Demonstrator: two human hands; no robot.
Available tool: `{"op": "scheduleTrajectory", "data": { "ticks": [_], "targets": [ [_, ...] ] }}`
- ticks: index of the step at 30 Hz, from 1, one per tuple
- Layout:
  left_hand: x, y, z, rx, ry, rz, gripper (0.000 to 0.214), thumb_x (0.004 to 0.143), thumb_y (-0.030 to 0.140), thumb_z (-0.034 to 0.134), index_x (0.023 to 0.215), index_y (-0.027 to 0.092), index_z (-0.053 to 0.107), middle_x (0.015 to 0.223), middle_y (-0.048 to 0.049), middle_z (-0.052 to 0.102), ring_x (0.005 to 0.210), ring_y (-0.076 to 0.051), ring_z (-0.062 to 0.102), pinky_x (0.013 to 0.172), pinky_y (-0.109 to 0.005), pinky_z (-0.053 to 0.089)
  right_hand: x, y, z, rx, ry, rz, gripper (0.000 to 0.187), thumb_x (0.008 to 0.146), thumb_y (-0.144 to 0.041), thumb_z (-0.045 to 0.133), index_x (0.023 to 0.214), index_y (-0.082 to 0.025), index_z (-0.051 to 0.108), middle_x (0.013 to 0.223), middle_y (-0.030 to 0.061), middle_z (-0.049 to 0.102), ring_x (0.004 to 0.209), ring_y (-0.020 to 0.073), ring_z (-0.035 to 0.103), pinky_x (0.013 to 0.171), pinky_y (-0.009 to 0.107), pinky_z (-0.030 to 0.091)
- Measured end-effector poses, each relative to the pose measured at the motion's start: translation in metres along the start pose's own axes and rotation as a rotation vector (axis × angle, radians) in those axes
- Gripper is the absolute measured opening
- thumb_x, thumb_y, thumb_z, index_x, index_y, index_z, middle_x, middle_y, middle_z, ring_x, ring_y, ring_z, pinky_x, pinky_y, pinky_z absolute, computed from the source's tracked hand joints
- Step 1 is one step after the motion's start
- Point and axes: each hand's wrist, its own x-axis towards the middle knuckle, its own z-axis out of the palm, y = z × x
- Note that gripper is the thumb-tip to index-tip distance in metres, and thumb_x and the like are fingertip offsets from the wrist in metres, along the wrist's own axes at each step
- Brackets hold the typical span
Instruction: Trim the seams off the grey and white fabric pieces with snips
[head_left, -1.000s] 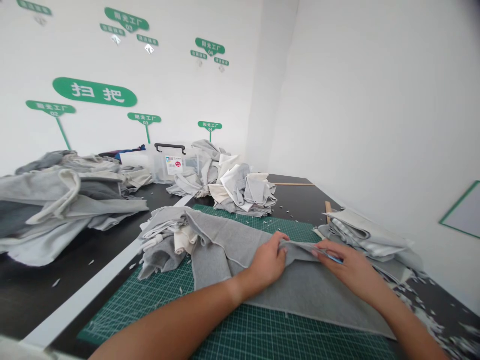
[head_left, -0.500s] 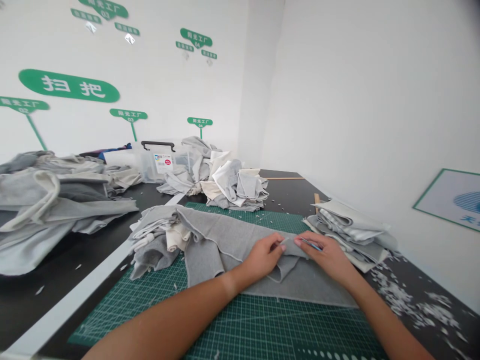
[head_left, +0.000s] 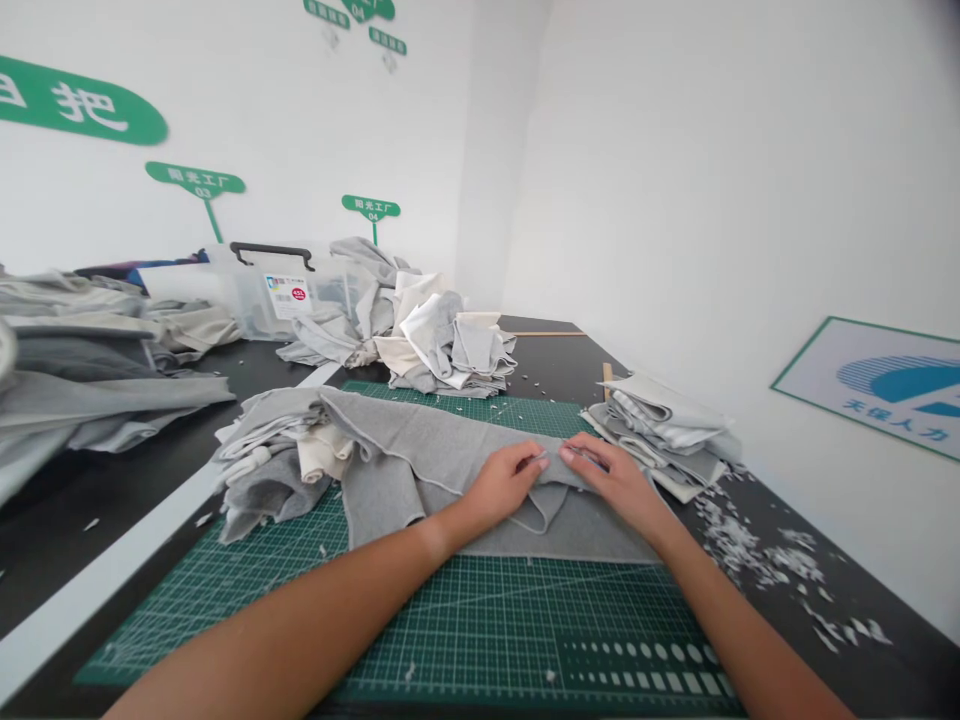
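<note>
A long grey cloth with a stitched edge lies partly folded across the green cutting mat. My left hand pinches the cloth's upper edge between thumb and fingers. Close beside it, my right hand is closed at the same edge, its fingertips on the fabric. A slim bluish tool shows between the right fingers; its kind is mostly hidden. Left of the hands, the cloth's end meets a heap of grey and cream cloths.
Folded cloths are stacked at the right, near scattered pale scraps. Behind the mat is another cloth pile beside a clear plastic box with a black handle. More grey cloths lie at far left.
The view has swung right and a little downward, so everything sits further left and higher. Both hands remain at the cloth's edge, and the bluish tool shows less.
</note>
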Motion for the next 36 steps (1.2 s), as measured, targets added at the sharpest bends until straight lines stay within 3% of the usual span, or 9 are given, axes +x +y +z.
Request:
{"op": "scheduleTrajectory", "data": {
  "ticks": [6, 17, 23, 36],
  "targets": [
    [-0.001, 0.001, 0.0, 0.02, -0.019, 0.005, 0.027, 0.098, 0.038, 0.047, 0.09, 0.019, 0.063, 0.082, -0.0004, 0.063, 0.079, -0.016, 0.057, 0.077, -0.026, 0.044, -0.004, -0.011, -0.001, 0.045, -0.027, 0.022, 0.036, 0.101, -0.052, 0.045, 0.093, -0.022, 0.064, 0.09, -0.0005, 0.062, 0.088, 0.0197, 0.057, 0.081, 0.028, 0.044],
    [0.0, -0.001, 0.001, 0.029, -0.045, 0.036, 0.029, 0.101, 0.039, 0.044, 0.085, 0.019, 0.058, 0.08, 0.0004, 0.058, 0.079, -0.016, 0.055, 0.077, -0.025, 0.043, -0.004, -0.004, 0.002, -0.037, -0.07, -0.014, 0.04, 0.103, -0.053, 0.042, 0.081, -0.023, 0.057, 0.08, -0.0008, 0.057, 0.078, 0.0198, 0.054, 0.073, 0.031, 0.043],
    [0.001, -0.003, 0.001, -0.016, -0.066, 0.058, 0.03, 0.101, 0.04, 0.043, 0.082, 0.018, 0.054, 0.077, 0.0014, 0.053, 0.077, -0.014, 0.052, 0.074, -0.024, 0.041, -0.003, -0.002, 0.002, -0.048, -0.119, -0.049, 0.035, 0.103, -0.051, 0.046, 0.088, -0.022, 0.059, 0.081, -0.0013, 0.057, 0.079, 0.0179, 0.054, 0.073, 0.028, 0.042],
    [0.002, -0.002, 0.001, -0.015, -0.072, 0.045, 0.03, 0.1, 0.039, 0.043, 0.084, 0.018, 0.056, 0.079, 0.0007, 0.055, 0.079, -0.015, 0.052, 0.076, -0.024, 0.041, -0.003, 0.006, 0.003, -0.067, -0.113, -0.011, 0.037, 0.104, -0.051, 0.046, 0.08, -0.022, 0.052, 0.078, -0.0022, 0.051, 0.076, 0.0175, 0.05, 0.071, 0.028, 0.039]
  ]
}}
